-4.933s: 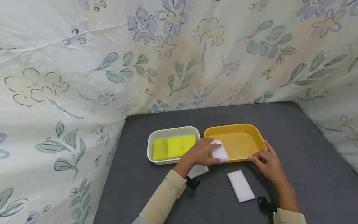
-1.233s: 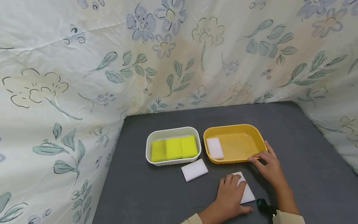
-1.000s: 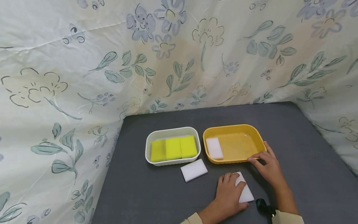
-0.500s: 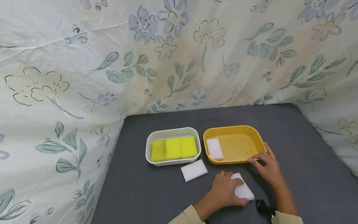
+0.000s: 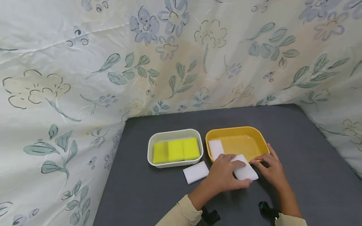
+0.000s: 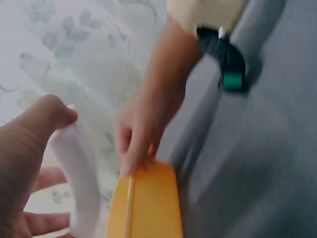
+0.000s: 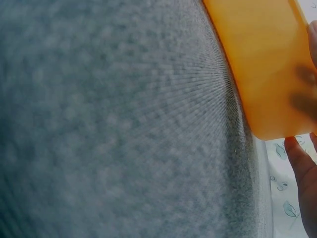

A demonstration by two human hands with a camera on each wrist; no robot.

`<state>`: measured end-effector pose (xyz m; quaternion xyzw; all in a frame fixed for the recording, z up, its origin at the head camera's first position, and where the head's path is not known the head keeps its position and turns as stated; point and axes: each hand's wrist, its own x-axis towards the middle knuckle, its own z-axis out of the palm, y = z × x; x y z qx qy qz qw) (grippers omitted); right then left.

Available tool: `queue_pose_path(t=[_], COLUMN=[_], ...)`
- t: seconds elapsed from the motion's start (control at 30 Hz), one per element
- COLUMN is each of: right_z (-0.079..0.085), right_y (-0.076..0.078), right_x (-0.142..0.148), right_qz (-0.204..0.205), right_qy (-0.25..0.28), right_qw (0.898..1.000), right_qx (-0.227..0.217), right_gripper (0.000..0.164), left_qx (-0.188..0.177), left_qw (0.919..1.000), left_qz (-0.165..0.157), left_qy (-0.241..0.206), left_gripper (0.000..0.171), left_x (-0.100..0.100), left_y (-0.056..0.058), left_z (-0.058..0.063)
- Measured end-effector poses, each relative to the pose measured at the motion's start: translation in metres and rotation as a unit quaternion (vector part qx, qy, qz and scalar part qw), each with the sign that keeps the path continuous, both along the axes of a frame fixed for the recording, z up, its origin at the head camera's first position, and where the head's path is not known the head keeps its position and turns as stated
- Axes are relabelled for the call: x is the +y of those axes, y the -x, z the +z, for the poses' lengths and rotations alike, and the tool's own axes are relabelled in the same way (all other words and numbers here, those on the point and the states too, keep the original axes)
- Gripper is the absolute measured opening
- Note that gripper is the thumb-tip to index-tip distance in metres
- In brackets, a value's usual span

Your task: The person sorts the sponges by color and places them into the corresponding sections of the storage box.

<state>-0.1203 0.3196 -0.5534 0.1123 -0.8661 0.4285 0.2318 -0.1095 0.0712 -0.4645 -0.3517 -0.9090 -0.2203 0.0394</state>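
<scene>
A white sponge block [image 5: 245, 170] is held between the thumb and fingers of my left hand [image 5: 222, 175], raised above the table at the front rim of the yellow tray [image 5: 240, 144]. In the left wrist view the sponge block [image 6: 79, 173] looks slightly bent in the grip. My right hand [image 5: 270, 168] pinches the tray's front right corner, thumb at the front and fingers along the side. Inside the tray, at its left end, lies another white sponge block [image 5: 216, 148], its lower part hidden by my left hand. A third white sponge block [image 5: 195, 172] lies flat on the table.
Left of the tray stands a white container [image 5: 152, 141] with three yellow sponges [image 5: 176, 150] side by side in it. The dark grey table [image 5: 141, 194] reaches back to a floral cloth [image 5: 209, 62]. Dark wrist cameras sit on both wrists.
Earlier, my left hand set one white sponge block in the tray. Since then it has gripped another from the table and lifted it toward the tray. My right hand has stayed at the corner.
</scene>
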Motion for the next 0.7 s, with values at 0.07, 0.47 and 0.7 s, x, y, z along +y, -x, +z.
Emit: queue_pose_path(t=[0.07,0.47,0.7], right_z=[0.0,0.001,0.003], right_y=[0.001,0.005,0.003], right_x=[0.001,0.001,0.0], right_qz=[0.002,0.016,0.018], right_qy=[-0.003,-0.008,0.002], right_qw=[1.0,0.999,0.999], right_qx=[0.014,0.043,0.04], right_gripper=[0.023,0.032,0.028], left_qx=[0.01,-0.06,-0.061], left_qw=[0.9998,0.9961,0.9961], left_qz=[0.019,0.007,0.011], left_qy=[0.002,0.063,0.063], left_gripper=[0.053,0.048,0.047], left_x=[0.002,0.012,0.009], left_y=[0.01,0.056,0.054], left_z=[0.001,-0.014,-0.032])
